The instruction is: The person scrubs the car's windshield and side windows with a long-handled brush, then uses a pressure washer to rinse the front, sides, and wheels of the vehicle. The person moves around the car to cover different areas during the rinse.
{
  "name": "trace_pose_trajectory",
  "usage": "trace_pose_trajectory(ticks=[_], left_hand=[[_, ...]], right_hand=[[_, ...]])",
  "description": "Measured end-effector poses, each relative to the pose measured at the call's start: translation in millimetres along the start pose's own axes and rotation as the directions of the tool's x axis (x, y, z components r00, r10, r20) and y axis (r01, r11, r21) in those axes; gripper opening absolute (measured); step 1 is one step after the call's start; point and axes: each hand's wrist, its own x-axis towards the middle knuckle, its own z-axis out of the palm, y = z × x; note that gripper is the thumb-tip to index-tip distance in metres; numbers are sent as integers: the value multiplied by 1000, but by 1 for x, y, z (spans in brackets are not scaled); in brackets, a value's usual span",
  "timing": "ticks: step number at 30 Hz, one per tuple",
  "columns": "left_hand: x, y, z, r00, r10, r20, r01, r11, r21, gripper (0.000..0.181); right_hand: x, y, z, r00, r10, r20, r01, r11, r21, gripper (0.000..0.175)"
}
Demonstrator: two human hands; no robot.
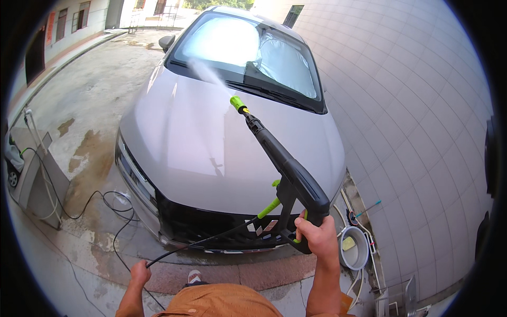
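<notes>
My right hand point(317, 233) grips the handle of a black and green pressure washer gun point(293, 170). From its green nozzle point(237, 104) a white water spray point(208, 75) reaches up and left to the lower windshield point(222, 43) of a silver-grey car. The gun is held above the car's hood point(194, 138), where its shadow falls. My left hand point(140, 272) is closed around the black hose point(198, 242), which runs up to the gun's green fitting. Silver sunshades show behind the windshield glass.
Hose loops point(119, 206) lie on wet concrete at the left, near a concrete basin point(45, 186) with pipes. A grey bucket point(353, 253) holding a yellow sponge point(348, 243) stands right of the front bumper. A tiled wall point(408, 119) runs along the right. My foot in a sandal point(194, 276) is below the bumper.
</notes>
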Motion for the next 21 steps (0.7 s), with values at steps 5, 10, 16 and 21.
trace_pose_trajectory(ticks=[5, 10, 16, 21], left_hand=[[14, 27, -12, 995, 19, -93, -22, 999, -31, 9], [35, 61, -33, 975, 85, -203, -103, 992, -79, 11], [53, 83, -54, 952, 138, -272, -169, 981, -94, 11], [59, 80, -48, 948, 135, -289, -166, 982, -87, 10]], right_hand=[[23, -10, -4, 996, -82, -37, 82, 997, 6, 16], [42, -20, -11, 984, -151, -96, 154, 988, 17, 18], [56, -32, -10, 966, -214, -144, 218, 976, 14, 15], [61, -40, -6, 975, -205, -84, 204, 979, -17, 13]])
